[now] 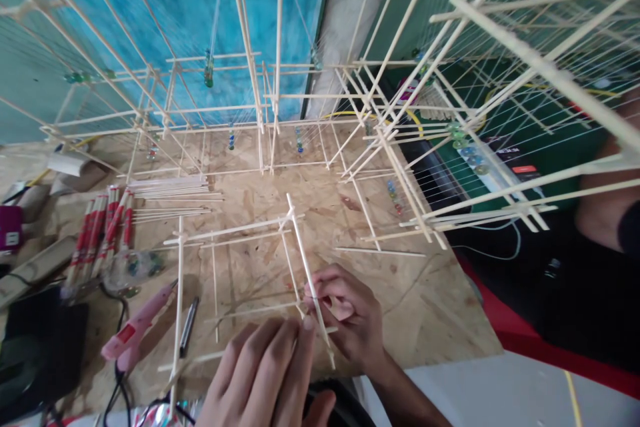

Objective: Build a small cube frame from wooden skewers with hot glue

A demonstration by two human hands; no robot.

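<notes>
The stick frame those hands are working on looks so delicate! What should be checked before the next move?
Right hand pinching the slanted stick: ok, fingers are closed around it.
Left hand on the lower crosspiece: cannot tell how firm its hold is, the fingers hide the contact.
Top corner joint of the small frame: cannot tell whether it has set.
Pink hot glue gun: ok, lying on the board beside the frame, away from both hands.
Taller stick frames: ok, standing apart from both hands.
</notes>
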